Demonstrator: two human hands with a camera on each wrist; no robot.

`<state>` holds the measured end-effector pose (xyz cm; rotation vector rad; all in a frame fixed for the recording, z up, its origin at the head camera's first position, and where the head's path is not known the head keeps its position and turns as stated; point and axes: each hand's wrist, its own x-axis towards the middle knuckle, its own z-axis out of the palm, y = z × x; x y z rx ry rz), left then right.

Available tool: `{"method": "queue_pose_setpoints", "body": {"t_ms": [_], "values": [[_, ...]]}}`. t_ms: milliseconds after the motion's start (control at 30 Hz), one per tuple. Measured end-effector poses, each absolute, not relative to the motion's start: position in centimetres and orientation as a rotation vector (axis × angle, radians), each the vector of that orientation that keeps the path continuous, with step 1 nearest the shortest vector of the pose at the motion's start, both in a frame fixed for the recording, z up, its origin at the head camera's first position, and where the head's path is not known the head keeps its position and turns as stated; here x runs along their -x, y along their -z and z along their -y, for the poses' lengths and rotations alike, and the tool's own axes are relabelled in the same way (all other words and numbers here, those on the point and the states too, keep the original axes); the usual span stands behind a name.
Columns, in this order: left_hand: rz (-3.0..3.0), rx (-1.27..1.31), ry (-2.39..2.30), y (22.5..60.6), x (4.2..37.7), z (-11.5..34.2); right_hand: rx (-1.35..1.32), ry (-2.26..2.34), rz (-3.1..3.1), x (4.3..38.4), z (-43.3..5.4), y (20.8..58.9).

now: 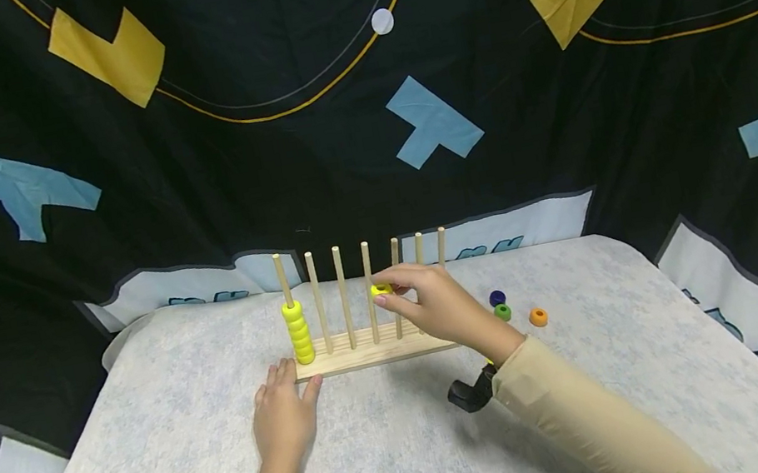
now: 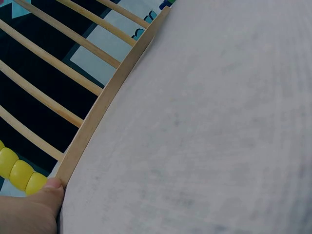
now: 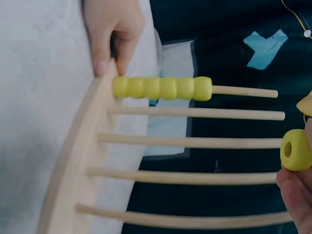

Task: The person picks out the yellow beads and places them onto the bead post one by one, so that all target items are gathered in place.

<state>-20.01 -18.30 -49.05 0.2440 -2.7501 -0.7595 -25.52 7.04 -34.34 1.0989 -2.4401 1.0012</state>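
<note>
A wooden peg stand (image 1: pixel 377 355) with several upright pegs stands on the table. Yellow beads are stacked on its leftmost peg (image 1: pixel 282 279), whose top part shows bare. My left hand (image 1: pixel 282 418) grips the left end of the base, thumb in front and fingers behind. In the right wrist view, my right hand (image 3: pixel 297 197) pinches a single yellow bead (image 3: pixel 295 151), its hole visible. From the head view, that bead is near the upper part of the middle pegs, and my right hand (image 1: pixel 440 306) partly covers the pegs at the right.
On the table right of the stand lie a dark blue bead (image 1: pixel 497 298), a green bead (image 1: pixel 502 313) and an orange bead (image 1: pixel 539 317). A bit of yellow shows beside the right wrist, mostly hidden. Behind the table hangs a dark patterned cloth (image 1: pixel 307 173).
</note>
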Motion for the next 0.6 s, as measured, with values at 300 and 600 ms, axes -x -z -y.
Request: {"method": "queue_pose_setpoints", "body": {"t_ms": [300, 600], "values": [[2.765, -0.257, 0.76, 49.0, 20.0, 18.2, -1.074, -0.995, 2.367, 26.6, -4.6, 31.9], [2.763, -0.263, 0.757, 49.0, 20.0, 18.1, -1.027, -1.013, 2.337, 27.8, -3.4, 30.8]]}}
